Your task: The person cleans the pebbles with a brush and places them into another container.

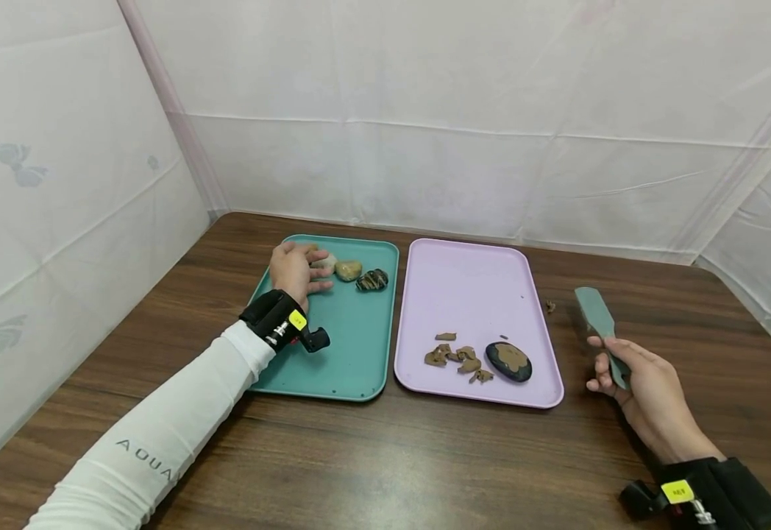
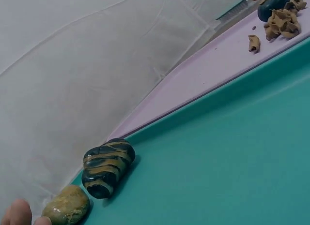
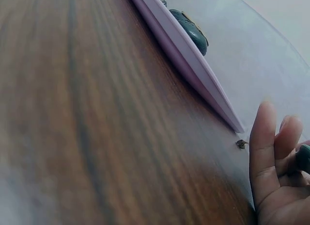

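My left hand [image 1: 296, 272] is at the far left corner of the teal tray [image 1: 352, 346], fingers spread over a pale stone [image 1: 326, 262] that they partly hide. A yellowish stone [image 1: 349, 270] and a dark stone with tan stripes [image 1: 372, 280] lie in a row to its right. In the left wrist view, fingertips [image 2: 20, 213] show beside the yellowish stone. My right hand [image 1: 650, 383] grips a grey-green brush [image 1: 596, 313] by its handle, to the right of the lilac tray [image 1: 465, 287]. Its bristles show in the left wrist view.
In the lilac tray lies a dark stone [image 1: 508, 361] with brown clay on top, beside several torn brown clay pieces [image 1: 453, 356]. A clay crumb [image 1: 550, 306] sits on the wooden table [image 1: 385, 464] right of the tray. White sheeting [image 1: 385, 169] hangs behind the table.
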{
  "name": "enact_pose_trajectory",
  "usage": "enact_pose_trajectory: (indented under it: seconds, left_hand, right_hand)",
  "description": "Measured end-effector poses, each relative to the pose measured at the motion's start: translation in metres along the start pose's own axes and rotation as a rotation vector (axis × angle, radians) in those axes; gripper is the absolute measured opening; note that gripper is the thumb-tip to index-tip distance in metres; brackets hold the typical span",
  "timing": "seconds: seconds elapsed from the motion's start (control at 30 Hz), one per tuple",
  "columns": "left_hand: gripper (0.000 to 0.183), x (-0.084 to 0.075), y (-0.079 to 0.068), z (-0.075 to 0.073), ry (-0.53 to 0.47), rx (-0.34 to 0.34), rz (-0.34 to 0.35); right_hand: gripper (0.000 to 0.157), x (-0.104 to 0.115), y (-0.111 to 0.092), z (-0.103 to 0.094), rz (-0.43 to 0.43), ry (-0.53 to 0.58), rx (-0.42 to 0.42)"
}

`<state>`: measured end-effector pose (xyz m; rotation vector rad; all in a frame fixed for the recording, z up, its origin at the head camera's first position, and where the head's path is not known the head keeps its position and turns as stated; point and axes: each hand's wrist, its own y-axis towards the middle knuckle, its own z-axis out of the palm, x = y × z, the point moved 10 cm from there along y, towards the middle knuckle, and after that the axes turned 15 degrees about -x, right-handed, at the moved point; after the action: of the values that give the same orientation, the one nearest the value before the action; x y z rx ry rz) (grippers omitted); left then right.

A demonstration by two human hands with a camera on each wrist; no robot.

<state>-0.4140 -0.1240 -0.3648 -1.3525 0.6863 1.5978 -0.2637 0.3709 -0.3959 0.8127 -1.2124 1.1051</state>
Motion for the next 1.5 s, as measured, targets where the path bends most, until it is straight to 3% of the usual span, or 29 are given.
enact_pose_trajectory:
  seconds: [0.17,0.33,0.63,0.97,1.5]
  left_hand:
    - [0.058,-0.003,-0.008,0.009,0.035,0.029,0.055]
    - [0.051,-0.004,-0.019,0.025,0.057,0.106,0.09]
    - [0.043,0.001,-0.051,0.058,0.14,0.287,0.107]
    - [0.036,0.014,-0.097,0.094,0.247,0.485,0.19]
    - [0.03,0.021,-0.139,0.121,0.286,0.61,0.225]
  right_hand:
    - [0.029,0.0,0.003,0.0,0.028,-0.023,0.057]
    - [0.032,-0.003,0.003,-0.001,0.086,-0.008,0.106]
    - [0.028,-0.005,0.003,-0.004,0.155,-0.036,0.079]
    - [0.027,-0.001,0.002,-0.001,0.12,-0.031,0.054]
    - [0.026,0.003,-0.003,0.006,0.079,-0.03,0.043]
